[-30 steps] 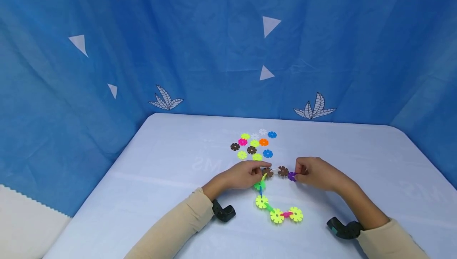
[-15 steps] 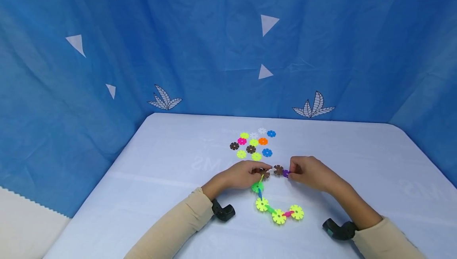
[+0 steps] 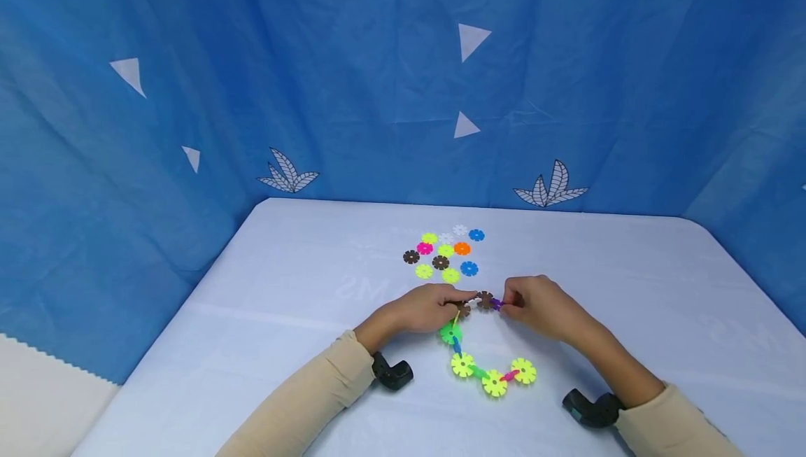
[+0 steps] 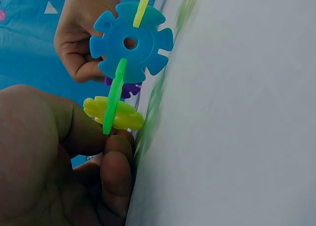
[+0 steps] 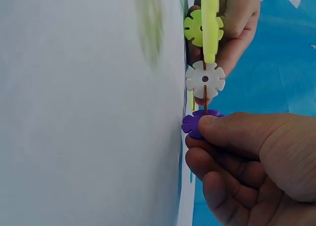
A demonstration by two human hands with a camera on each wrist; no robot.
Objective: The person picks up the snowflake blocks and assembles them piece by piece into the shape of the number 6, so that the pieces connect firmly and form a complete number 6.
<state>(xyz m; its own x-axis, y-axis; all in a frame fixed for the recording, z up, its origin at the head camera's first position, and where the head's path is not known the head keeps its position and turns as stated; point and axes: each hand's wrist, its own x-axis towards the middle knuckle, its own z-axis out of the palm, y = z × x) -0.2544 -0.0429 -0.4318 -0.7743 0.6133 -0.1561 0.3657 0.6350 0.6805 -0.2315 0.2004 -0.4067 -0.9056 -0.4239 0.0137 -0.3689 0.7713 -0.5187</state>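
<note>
A chain of notched plastic discs curves between my hands on the table. In the head view, my left hand (image 3: 428, 308) grips it by a brown disc (image 3: 463, 311), index finger extended along the chain. A white disc (image 5: 205, 79) joins this to a second brown disc (image 3: 485, 300). My right hand (image 3: 544, 308) pinches a purple disc (image 5: 191, 123) between thumb and fingers, at the second brown disc's edge. Below the left hand the chain runs through a green disc (image 3: 450, 333) and a blue one to yellow-green discs (image 3: 495, 384), with green and pink discs between.
Several loose discs, among them an orange disc (image 3: 462, 248), a pink disc (image 3: 425, 248) and a blue disc (image 3: 469, 269), lie flat beyond my hands. The white table (image 3: 302, 261) ends at a blue curtain (image 3: 378, 79). Each wrist bears a black camera mount (image 3: 393, 374).
My right hand has moved left with the purple disc, which now looks tilted more edge-on. The brown discs have shifted left too. My left hand stays nearly in place; the chain's lower part has swung slightly.
</note>
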